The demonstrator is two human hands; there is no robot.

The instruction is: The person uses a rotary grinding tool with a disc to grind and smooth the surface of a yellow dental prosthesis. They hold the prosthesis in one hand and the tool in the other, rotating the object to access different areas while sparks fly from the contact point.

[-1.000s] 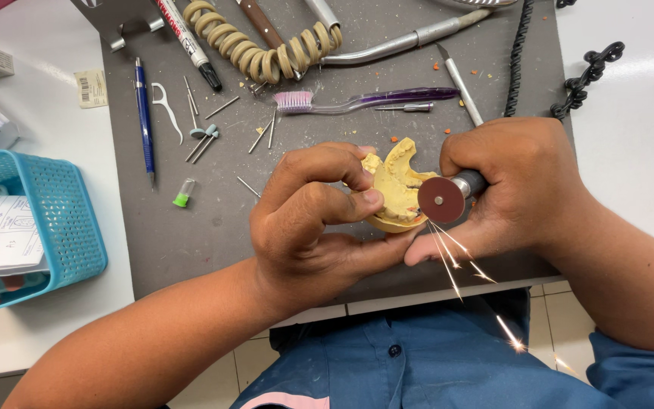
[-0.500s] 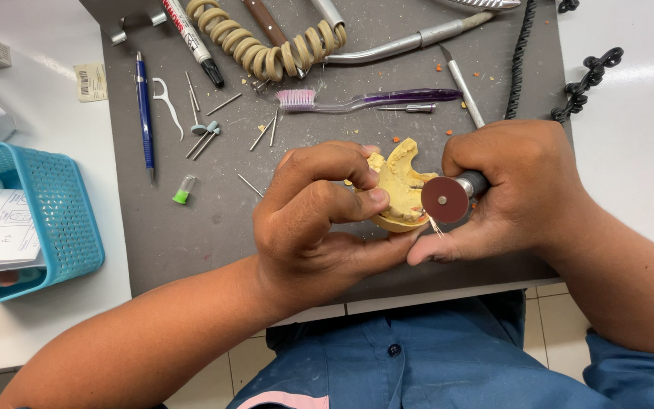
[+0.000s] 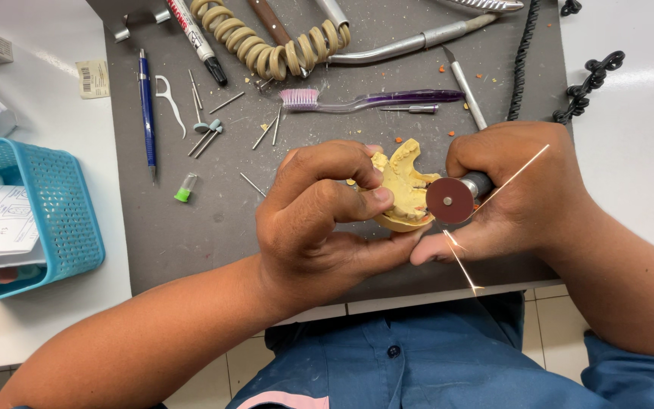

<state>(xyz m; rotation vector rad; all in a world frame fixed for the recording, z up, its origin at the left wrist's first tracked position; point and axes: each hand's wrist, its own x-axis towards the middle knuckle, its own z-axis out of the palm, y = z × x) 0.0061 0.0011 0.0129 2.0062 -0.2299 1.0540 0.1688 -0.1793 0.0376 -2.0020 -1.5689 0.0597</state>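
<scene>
Cast (image 3: pixel 399 185) between hands, toothbrush (image 3: pixel 372 99) behind.

shirt (image 3: pixel 418 363): blue, buttoned | forearms: bare | right sleeve (image 3: pixel 637 375): blue, short

- Dark grey work mat (image 3: pixel 213 220) covers the middle of the bench – dusty, speckled with crumbs.
- White countertop (image 3: pixel 630 151) shows on both sides, glossy, catching overhead light.
- Pale tiled floor (image 3: pixel 236 360) below the bench edge.
- Turquoise mesh basket (image 3: pixel 62 220) sits at the left, holding papers.
</scene>
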